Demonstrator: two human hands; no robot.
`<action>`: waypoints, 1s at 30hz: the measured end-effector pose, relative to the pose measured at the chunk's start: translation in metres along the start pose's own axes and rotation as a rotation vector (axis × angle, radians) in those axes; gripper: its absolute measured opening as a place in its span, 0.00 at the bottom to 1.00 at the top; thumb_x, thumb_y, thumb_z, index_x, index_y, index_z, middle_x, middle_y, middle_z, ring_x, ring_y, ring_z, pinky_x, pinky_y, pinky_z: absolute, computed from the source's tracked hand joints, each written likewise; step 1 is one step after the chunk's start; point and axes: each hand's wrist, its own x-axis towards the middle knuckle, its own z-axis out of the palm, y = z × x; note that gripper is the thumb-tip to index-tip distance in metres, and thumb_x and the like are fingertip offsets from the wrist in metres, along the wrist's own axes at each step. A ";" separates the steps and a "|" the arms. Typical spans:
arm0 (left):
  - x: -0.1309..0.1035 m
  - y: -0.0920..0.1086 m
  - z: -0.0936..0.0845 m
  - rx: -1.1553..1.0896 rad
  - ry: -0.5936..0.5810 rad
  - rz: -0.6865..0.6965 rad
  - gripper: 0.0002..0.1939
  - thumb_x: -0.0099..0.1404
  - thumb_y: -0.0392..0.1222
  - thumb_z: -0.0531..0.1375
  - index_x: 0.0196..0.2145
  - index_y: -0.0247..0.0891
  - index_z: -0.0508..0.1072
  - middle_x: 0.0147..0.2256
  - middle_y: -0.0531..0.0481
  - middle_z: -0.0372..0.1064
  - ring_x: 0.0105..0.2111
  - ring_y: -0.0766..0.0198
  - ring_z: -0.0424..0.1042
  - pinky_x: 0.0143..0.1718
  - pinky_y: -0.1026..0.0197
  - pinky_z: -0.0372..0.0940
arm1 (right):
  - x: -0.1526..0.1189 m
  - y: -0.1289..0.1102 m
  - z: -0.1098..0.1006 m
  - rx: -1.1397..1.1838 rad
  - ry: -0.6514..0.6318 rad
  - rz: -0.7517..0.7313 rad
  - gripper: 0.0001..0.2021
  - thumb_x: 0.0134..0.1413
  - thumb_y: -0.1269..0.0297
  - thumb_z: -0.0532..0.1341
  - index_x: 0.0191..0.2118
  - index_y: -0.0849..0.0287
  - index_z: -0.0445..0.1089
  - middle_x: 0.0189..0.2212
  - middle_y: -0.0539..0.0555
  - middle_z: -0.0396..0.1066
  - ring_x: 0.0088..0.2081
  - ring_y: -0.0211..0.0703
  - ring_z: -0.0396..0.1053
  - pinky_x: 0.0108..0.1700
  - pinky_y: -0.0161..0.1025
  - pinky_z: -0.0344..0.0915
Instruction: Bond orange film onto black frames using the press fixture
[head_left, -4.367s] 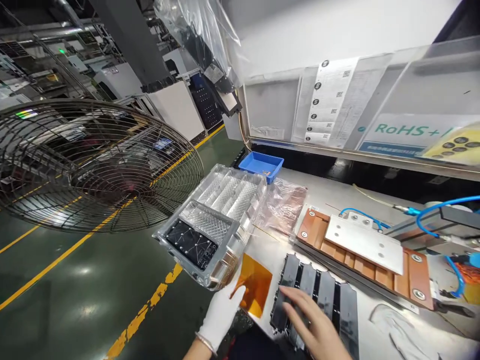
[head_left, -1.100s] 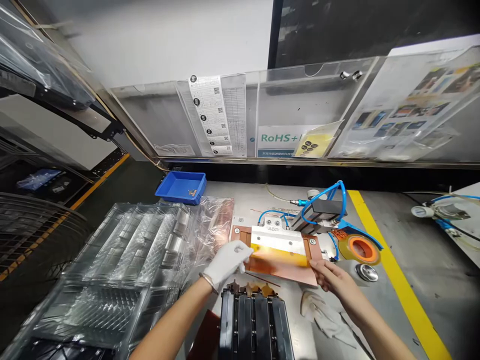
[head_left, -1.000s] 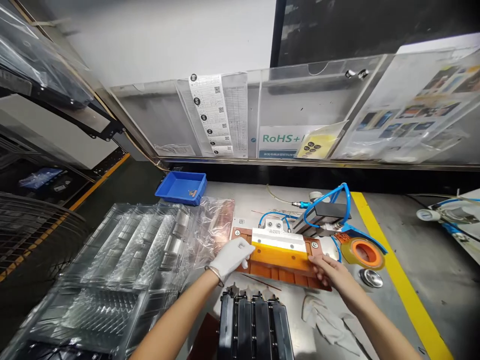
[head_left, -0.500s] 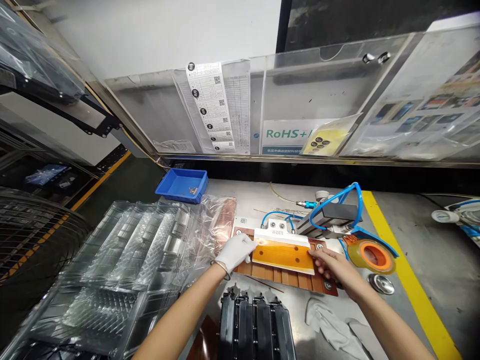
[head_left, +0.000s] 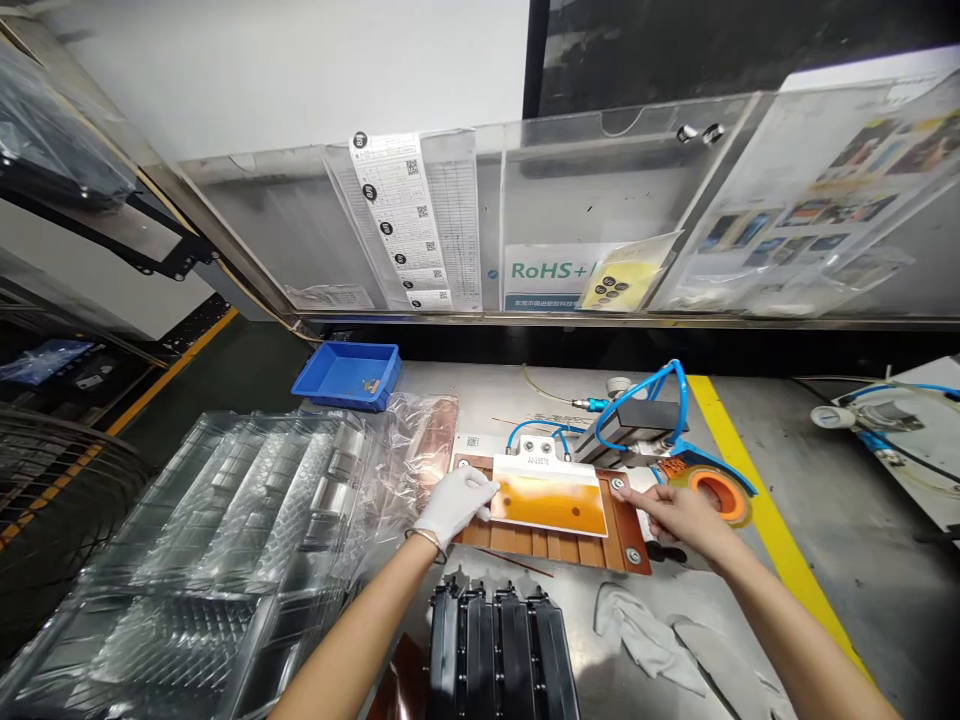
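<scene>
My left hand (head_left: 455, 505), in a white glove, pinches the left edge of an amber sheet (head_left: 547, 503) with dark round holes. The sheet lies over a brown grooved fixture plate (head_left: 544, 548), below a white piece marked JJ-25070 (head_left: 537, 460). My bare right hand (head_left: 679, 512) hovers at the fixture's right side, apart from the sheet. Its thumb and forefinger are drawn together near a corner screw (head_left: 618, 484); whatever lies between them is too small to make out. Glare covers part of the amber sheet.
Clear plastic trays (head_left: 247, 520) are stacked at left, with a blue bin (head_left: 349, 375) behind. Black ribbed parts (head_left: 501, 650) stand in front of the fixture. Blue air hoses (head_left: 679, 400), a tape roll (head_left: 720, 495) and a white cloth (head_left: 645, 635) lie to the right.
My right hand has come off the sheet's right edge and moved outward to the right. The left hand keeps its place on the sheet. The camera view has shifted slightly.
</scene>
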 end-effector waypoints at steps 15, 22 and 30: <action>-0.007 0.004 0.003 0.001 0.053 -0.036 0.08 0.69 0.41 0.60 0.35 0.34 0.70 0.24 0.59 0.65 0.18 0.73 0.63 0.19 0.69 0.60 | -0.038 0.001 0.025 -0.015 0.177 -0.245 0.22 0.46 0.40 0.57 0.35 0.53 0.73 0.33 0.56 0.77 0.31 0.51 0.74 0.37 0.46 0.70; -0.006 0.005 0.004 -0.005 0.056 -0.047 0.08 0.69 0.42 0.60 0.35 0.34 0.70 0.23 0.59 0.65 0.18 0.73 0.64 0.19 0.69 0.60 | -0.025 -0.003 0.041 0.087 0.148 -0.237 0.20 0.49 0.41 0.54 0.32 0.53 0.66 0.23 0.52 0.73 0.21 0.47 0.71 0.22 0.41 0.69; -0.008 0.005 0.003 -0.026 0.058 -0.051 0.08 0.69 0.42 0.60 0.35 0.34 0.71 0.24 0.58 0.67 0.20 0.72 0.65 0.21 0.68 0.62 | -0.044 0.040 0.003 -0.181 0.220 -0.365 0.14 0.41 0.47 0.61 0.30 0.50 0.75 0.33 0.57 0.76 0.40 0.61 0.72 0.45 0.53 0.66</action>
